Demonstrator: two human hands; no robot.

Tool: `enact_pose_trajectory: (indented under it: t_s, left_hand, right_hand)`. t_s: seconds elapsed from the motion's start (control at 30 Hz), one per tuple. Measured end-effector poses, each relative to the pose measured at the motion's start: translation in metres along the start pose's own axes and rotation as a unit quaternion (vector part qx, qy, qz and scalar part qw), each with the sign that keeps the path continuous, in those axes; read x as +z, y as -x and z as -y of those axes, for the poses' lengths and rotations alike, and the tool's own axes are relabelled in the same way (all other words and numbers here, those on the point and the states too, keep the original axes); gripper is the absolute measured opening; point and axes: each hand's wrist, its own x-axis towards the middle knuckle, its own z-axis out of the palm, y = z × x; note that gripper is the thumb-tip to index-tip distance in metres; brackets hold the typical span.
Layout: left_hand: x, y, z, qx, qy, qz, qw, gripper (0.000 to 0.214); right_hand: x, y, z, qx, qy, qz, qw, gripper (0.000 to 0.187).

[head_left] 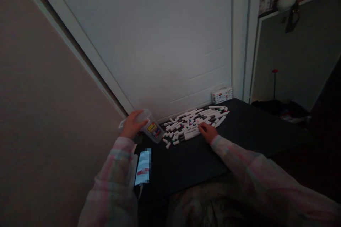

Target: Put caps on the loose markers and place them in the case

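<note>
A clear plastic box (152, 122) with a yellow label is tilted over on the left, its mouth side facing away from view. My left hand (132, 125) is closed around its upper end. Many white markers (188, 120) and loose caps (176, 142) lie in a heap to the right of the box. At the near right side of the heap is my right hand (209, 132), with its fingers pinched on a white marker; the fingers partly hide it.
A phone (143, 167) with a lit screen stands at the left of the black table (186, 170). A packed set of markers (222, 95) leans against the white panel (165, 42) behind. On the right is a shelf with a white plush (286, 0).
</note>
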Motion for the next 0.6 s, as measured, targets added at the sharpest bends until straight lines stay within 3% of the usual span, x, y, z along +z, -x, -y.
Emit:
enact_pose_trajectory:
  t_s: [0.13,0.27,0.37,0.43,0.53,0.6]
  left_hand:
    - [0.012,0.031,-0.033,-0.017,0.136,0.016,0.99,0.049]
    - [0.049,0.078,-0.054,-0.045,0.244,-0.005,0.969,0.048]
    - [0.077,0.104,-0.063,-0.127,0.385,-0.006,0.914,0.055]
    - [0.092,0.115,-0.069,-0.158,0.418,-0.058,0.893,0.06]
    - [0.105,0.124,-0.075,-0.188,0.456,-0.145,0.858,0.053]
    - [0.106,0.128,-0.077,-0.218,0.502,-0.157,0.822,0.048]
  right_hand:
    - [0.006,0.028,0.021,0.012,-0.067,0.062,0.996,0.032]
    - [0.005,0.077,0.032,0.018,-0.128,0.152,0.98,0.05]
    - [-0.004,0.1,0.034,0.076,-0.215,0.237,0.945,0.057]
    - [-0.009,0.103,0.036,0.104,-0.233,0.281,0.925,0.066]
    - [-0.009,0.102,0.039,0.104,-0.197,0.304,0.927,0.066]
    - [-0.007,0.102,0.038,0.097,-0.165,0.292,0.937,0.07]
